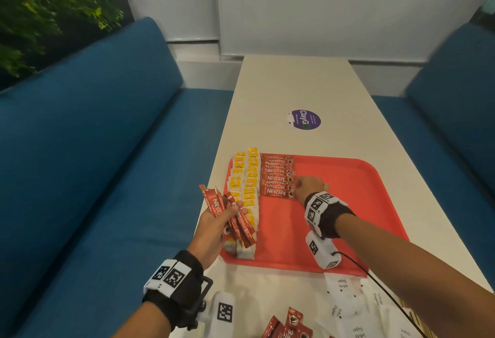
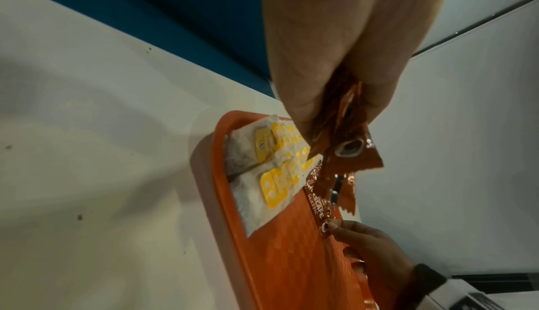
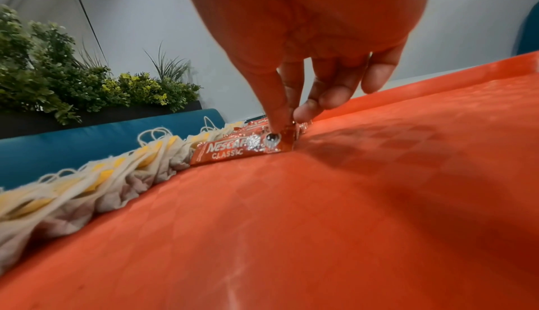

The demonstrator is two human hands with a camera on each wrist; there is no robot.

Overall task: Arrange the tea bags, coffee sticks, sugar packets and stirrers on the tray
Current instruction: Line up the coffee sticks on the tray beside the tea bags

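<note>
I see the red tray point(image 1: 334, 219) on the long white table point(image 1: 294, 83). Two rows of yellow tea bags point(image 1: 247, 185) fill its left side, with a column of Nescafe sticks point(image 1: 277, 176) beside them. I think we are laying coffee sticks. My right hand point(image 1: 310, 185) pinches the end of the nearest stick point(image 3: 242, 151), setting it flat. My left hand point(image 1: 214, 226) grips a bunch of spare sticks point(image 1: 230, 214). Next I should pull one out and lay it just below.
</note>
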